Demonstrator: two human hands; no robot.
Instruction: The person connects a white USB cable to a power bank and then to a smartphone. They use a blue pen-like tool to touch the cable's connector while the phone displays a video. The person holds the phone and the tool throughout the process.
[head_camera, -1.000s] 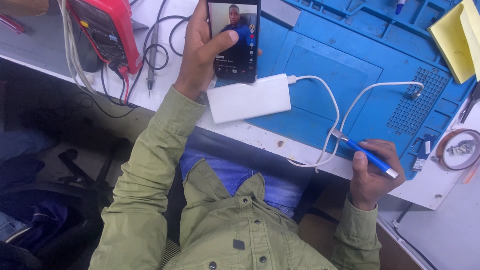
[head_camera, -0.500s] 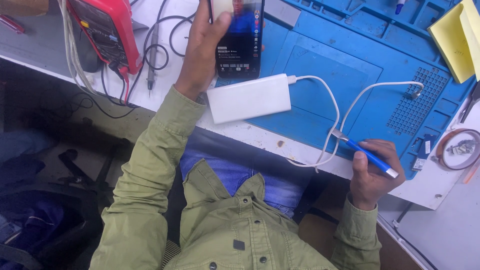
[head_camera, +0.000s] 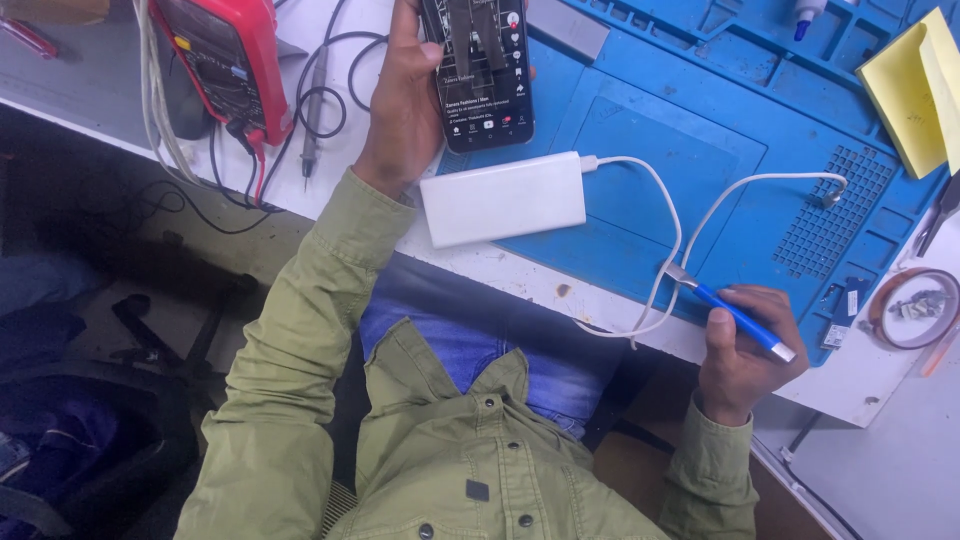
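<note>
Blue work mat (head_camera: 650, 130) covering most of the bench top, white bench edge along its near side. Olive-green jacket sleeves in the foreground, blue jeans under the bench edge.

Red multimeter (head_camera: 225, 60) at far left on the bench, black and red probe leads (head_camera: 320, 100) trailing beside it. Yellow pad (head_camera: 915, 90) at the top right corner of the mat.

White power bank (head_camera: 503, 198) lying flat at the mat's near-left corner, just below the phone, not touched by either hand. White cable (head_camera: 665, 225) plugged into its right end, looping across the mat.

Left hand (head_camera: 405, 105) wrapped around a black smartphone (head_camera: 478, 70), screen lit and facing up, thumb at its left edge, held just beyond the power bank.

Right hand (head_camera: 742, 350) at the bench's near edge, closed around a blue pen-shaped tool (head_camera: 738, 318), metal tip pointing up-left and touching the white cable. Hands well apart, each clamped on its own item.

Roll of amber tape (head_camera: 910, 308) at right, near the right hand. Small white bottle with blue tip (head_camera: 805, 14) at the top edge.
</note>
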